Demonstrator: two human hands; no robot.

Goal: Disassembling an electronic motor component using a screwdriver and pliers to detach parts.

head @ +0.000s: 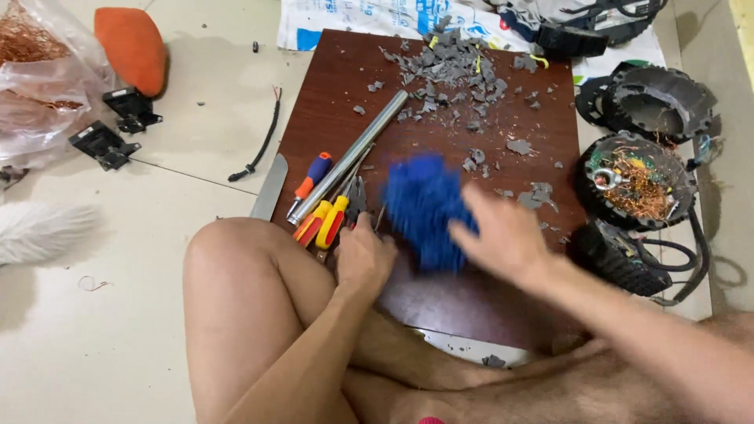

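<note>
I sit on the floor with a dark red wooden board (338, 110) in front of my knees. My right hand (503, 235) holds a blue object (424, 208), blurred by motion, over the board's middle. My left hand (365, 255) rests closed at the board's near edge, beside pliers with red and yellow handles (330, 220); whether it grips anything I cannot tell. A metal tube (353, 153) and a screwdriver with a blue and orange handle (310, 180) lie to the left of the hands. Grey plastic fragments (452, 67) are heaped at the board's far side.
A round black casing with copper wire (632, 177) and other black casings (660, 98) lie right of the board. A flat metal blade (269, 188) lies by its left edge. Left are a plastic bag of copper wire (31, 55), an orange object (132, 47) and a black cable (259, 145).
</note>
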